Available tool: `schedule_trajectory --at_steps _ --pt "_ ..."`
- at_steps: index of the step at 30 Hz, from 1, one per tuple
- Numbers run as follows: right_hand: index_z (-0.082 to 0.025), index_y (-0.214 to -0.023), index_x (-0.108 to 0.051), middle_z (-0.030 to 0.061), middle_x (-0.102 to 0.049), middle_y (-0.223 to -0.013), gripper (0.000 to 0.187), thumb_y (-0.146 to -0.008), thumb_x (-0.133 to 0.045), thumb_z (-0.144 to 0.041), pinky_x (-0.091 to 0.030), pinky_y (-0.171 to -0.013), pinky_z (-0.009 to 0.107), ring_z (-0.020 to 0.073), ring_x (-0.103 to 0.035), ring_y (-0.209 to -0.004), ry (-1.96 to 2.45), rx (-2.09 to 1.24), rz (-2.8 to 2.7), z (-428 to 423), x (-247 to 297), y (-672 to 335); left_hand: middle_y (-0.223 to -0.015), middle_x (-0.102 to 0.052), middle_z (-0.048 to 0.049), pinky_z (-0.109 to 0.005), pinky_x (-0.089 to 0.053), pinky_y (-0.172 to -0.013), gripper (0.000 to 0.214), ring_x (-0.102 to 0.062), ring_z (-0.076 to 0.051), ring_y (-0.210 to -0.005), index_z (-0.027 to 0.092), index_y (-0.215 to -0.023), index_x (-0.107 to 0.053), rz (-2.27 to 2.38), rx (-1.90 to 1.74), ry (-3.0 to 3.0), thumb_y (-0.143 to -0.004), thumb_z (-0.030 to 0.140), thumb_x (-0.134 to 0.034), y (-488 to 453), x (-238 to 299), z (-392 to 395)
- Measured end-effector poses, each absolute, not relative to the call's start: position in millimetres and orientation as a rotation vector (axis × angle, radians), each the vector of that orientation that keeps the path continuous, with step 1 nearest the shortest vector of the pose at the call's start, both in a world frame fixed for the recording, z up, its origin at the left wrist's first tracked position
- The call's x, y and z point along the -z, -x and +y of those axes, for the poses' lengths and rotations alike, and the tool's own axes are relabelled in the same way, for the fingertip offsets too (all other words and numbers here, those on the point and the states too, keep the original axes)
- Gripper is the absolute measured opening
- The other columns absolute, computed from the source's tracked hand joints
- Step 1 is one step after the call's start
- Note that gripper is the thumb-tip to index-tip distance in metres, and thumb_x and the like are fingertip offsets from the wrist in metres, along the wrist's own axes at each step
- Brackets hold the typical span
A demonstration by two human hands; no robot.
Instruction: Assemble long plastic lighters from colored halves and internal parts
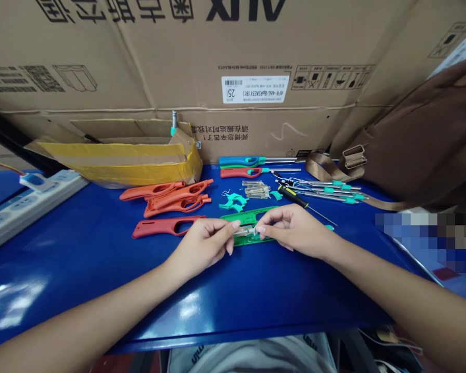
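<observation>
My left hand [205,242] is closed, thumb and forefinger pinching a small clear plastic fuel tank [242,231] of a lighter. At the tank's right end, my right hand [295,229] closes its fingertips on a small pale part [255,231]; its exact kind is too small to tell. Directly beneath both hands lie green lighter shell halves [245,217], partly covered by the fingers. Just left of them is a red lighter shell [155,228], with orange lighter shells [178,199] behind it. Teal plastic pieces [235,202] and several more clear tanks [257,190] sit beyond the hands.
A black-and-yellow screwdriver [293,196] lies near metal lighter rods [334,190]. Behind are assembled lighters [244,172]. An open carton with yellow tape [120,160] and a power strip [34,194] stand left. A brown bag [419,129] is right, a large cardboard box [178,57] behind.
</observation>
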State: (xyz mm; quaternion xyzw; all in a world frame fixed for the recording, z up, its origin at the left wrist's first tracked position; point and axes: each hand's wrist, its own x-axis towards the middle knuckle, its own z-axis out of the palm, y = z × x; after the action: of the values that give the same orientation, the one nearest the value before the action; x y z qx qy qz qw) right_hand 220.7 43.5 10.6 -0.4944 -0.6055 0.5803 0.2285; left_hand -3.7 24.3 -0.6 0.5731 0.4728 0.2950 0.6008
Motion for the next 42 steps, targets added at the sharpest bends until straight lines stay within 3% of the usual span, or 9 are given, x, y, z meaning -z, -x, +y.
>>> schedule_trajectory --at_steps 18,29,32,36,39,42 --pt "-0.015 -0.082 -0.072 0.0018 -0.071 -0.078 0.028 -0.082 -0.076 -0.043 -0.035 -0.042 0.021 0.0035 -0.043 -0.042 1.311 -1.555 -1.709 44 -19 -223 -0.039 -0.040 0.0062 -0.018 -0.018 -0.034 0.051 -0.032 -0.005 -0.031 0.016 -0.062 -0.061 1.106 -0.714 -1.350 -0.089 0.059 -0.061 5 -2 25" --pt "-0.015 -0.083 -0.069 -0.0021 -0.062 -0.063 0.027 -0.089 -0.067 -0.042 -0.030 -0.040 0.022 0.0051 -0.042 -0.038 1.318 -1.547 -1.777 43 -14 -220 -0.036 -0.036 0.0080 -0.021 -0.020 -0.037 0.051 -0.029 -0.007 -0.031 0.018 -0.061 -0.059 1.144 -0.657 -1.440 -0.094 0.057 -0.053 5 -6 22" --pt "-0.016 -0.088 -0.069 -0.0037 -0.055 -0.060 0.022 -0.091 -0.063 -0.037 -0.029 -0.042 0.023 0.0069 -0.041 -0.041 1.354 -1.311 -1.941 41 -9 -218 -0.043 -0.047 0.0048 -0.022 -0.029 -0.045 0.049 -0.040 -0.009 -0.039 0.016 -0.063 -0.064 1.207 -0.625 -1.666 -0.096 0.051 -0.052 11 -10 25" --pt "-0.017 -0.097 -0.072 0.0037 -0.064 -0.092 0.014 -0.087 -0.066 -0.026 -0.040 -0.056 0.025 0.0102 -0.051 -0.062 1.132 -0.682 -2.264 37 -6 -221 -0.064 -0.064 -0.0007 -0.024 -0.036 -0.059 0.046 -0.053 -0.013 -0.060 0.016 -0.065 -0.069 1.261 -0.586 -1.932 -0.098 0.043 -0.051 21 -14 31" --pt "-0.021 -0.113 -0.070 0.0057 -0.062 -0.113 0.026 -0.089 -0.068 -0.030 -0.047 -0.066 0.027 0.0144 -0.061 -0.079 1.064 -0.523 -2.400 37 -7 -226 -0.065 -0.063 -0.0008 -0.025 -0.037 -0.060 0.043 -0.054 -0.014 -0.062 0.016 -0.067 -0.067 1.279 -0.534 -1.989 -0.098 0.041 -0.050 24 -14 33" --pt "-0.024 -0.118 -0.069 0.0052 -0.062 -0.119 0.032 -0.089 -0.069 -0.036 -0.049 -0.068 0.030 0.0169 -0.064 -0.081 1.097 -0.353 -2.503 38 -10 -231 -0.069 -0.062 -0.0013 -0.026 -0.038 -0.062 0.041 -0.055 -0.015 -0.065 0.016 -0.067 -0.065 1.277 -0.543 -2.095 -0.099 0.037 -0.050 24 -11 34"
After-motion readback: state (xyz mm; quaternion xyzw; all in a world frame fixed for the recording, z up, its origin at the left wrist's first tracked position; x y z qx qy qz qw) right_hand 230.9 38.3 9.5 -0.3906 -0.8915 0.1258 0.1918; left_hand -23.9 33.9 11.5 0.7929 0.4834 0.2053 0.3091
